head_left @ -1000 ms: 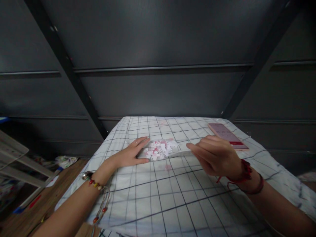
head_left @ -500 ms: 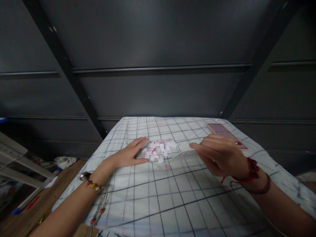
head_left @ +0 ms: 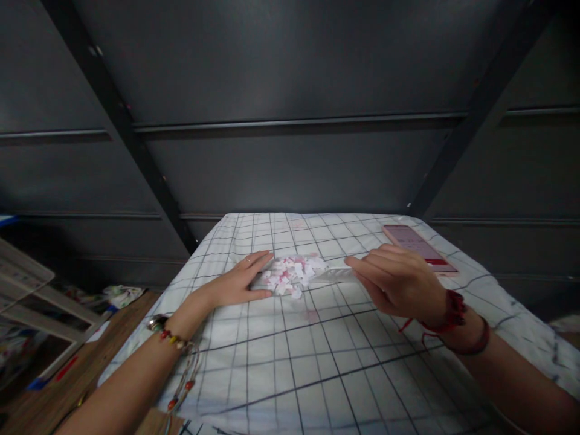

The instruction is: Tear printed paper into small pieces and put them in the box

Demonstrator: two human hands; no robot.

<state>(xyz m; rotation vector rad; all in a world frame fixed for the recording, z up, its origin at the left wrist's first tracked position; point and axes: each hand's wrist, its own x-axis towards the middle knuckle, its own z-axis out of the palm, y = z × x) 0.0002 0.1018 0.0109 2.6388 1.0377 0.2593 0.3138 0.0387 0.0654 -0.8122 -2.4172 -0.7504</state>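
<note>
At the far left, beside the bed-like surface spread with checked cloth [head_left: 312, 362], a white frame [head_left: 34, 278] stands above the floor. Next comes the left forearm, reaching in from the lower left with a beaded bracelet [head_left: 171, 339] at the wrist. The left hand [head_left: 238, 283] lies low and palm down, its thumb and fingers spread apart in an open fork around the left end of a heap of paper scraps [head_left: 292, 273]. That heap sits on the cloth, mid-surface and between the two hands, white with pink patches; whether a clear tray or bag contains it is hard to make out. Good handling here probably asks that the left hand stay quiet as a brace, pressing just enough to stop the heap sliding, since such light bits would scatter easily. From the right edge of the scraps a pale strip [head_left: 336, 275], too blurred to identify, slants up to the right hand [head_left: 396, 275]. There, thumb and forefinger look pinched together on its end, the other fingers curled, the hand raised above the cloth, a red bracelet [head_left: 455, 311] behind it. Small, level wrist movements would likely disturb the scraps least. Just beyond that hand lies a phone [head_left: 417, 241], partly covered by its knuckles.
</note>
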